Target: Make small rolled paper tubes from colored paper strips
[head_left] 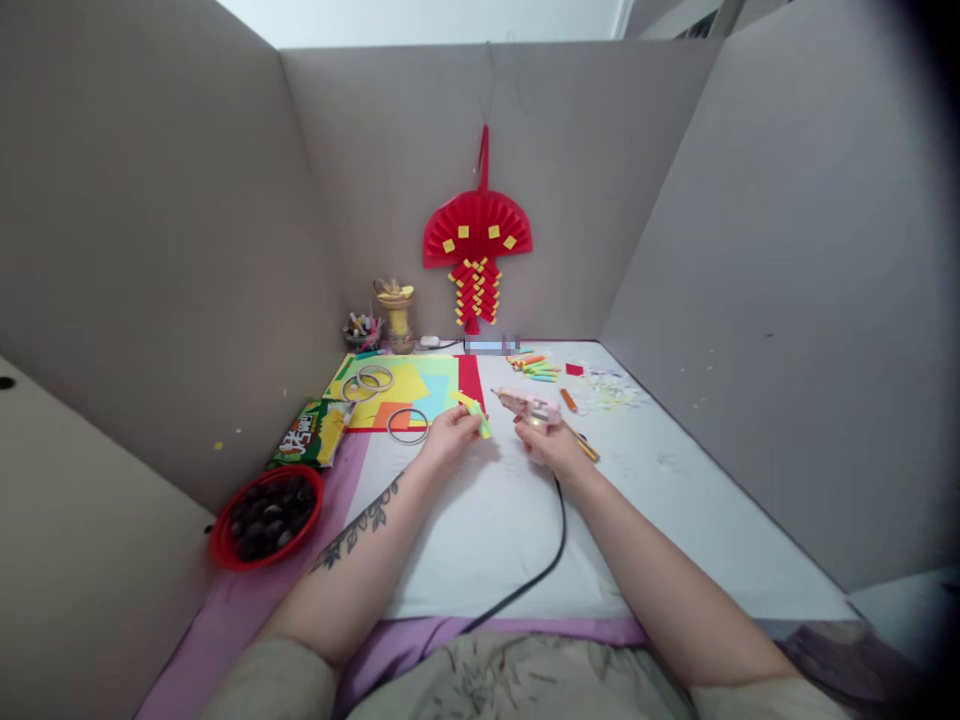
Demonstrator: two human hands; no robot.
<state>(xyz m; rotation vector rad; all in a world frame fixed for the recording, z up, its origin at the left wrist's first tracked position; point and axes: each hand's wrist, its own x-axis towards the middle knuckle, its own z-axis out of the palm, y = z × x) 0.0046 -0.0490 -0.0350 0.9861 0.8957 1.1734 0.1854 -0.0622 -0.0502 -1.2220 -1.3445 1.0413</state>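
Near the middle of the white table, my left hand (455,436) pinches a small yellow-green paper piece (480,421) between thumb and fingers. To its right, my right hand (551,446) is wrapped round a pale pink glue gun (531,408), whose nozzle points left toward the paper without touching it. A black cord (561,535) runs down from the gun to the table's front edge. A yellow craft knife or pen (587,447) lies just beyond my right hand, partly hidden by it.
Coloured sheets (405,381) and silver rings (408,426) lie left. A red bowl of dark fruit (318,500) and snack bag (330,428) sit at the left edge. Paper rolls (541,370) and scraps (615,392) lie back right. A red fan decoration (478,225) hangs behind.
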